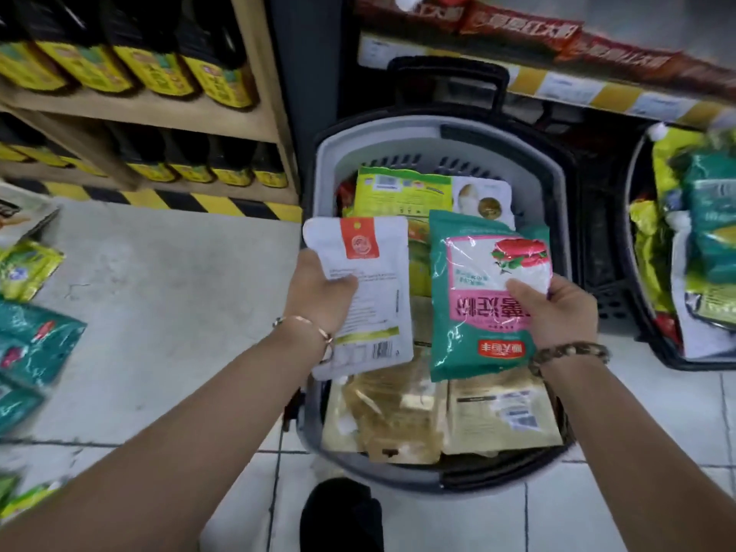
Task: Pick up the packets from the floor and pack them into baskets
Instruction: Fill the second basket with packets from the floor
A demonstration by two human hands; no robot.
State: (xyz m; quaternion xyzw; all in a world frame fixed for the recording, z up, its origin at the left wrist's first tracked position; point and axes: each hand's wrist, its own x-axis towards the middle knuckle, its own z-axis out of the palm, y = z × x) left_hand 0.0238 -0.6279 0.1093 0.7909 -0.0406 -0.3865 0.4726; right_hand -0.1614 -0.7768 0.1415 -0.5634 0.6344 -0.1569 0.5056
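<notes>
Wooden shelving [159, 109] at upper left, two tiers. Upper tier stocked along its front edge with dark bottles [159, 45] bearing yellow labels, standing in a close row; lower tier filled with a like row of bottles [191, 161], tops hidden under the board above. Black-and-yellow hazard stripe [179, 201] along the foot of the unit, meeting the floor. Bare grey concrete floor [179, 292] in front of the stripe, giving way to white tiles [597, 511] toward the lower edge. Dark upright panel [306, 73] just right of the shelving. Second shelf at upper right, front edge fitted with a yellow price strip [577, 87], print unreadable. Red wrapped goods [517, 25] laid along it. Dark shoe [342, 515] on the tiles at the bottom edge.
</notes>
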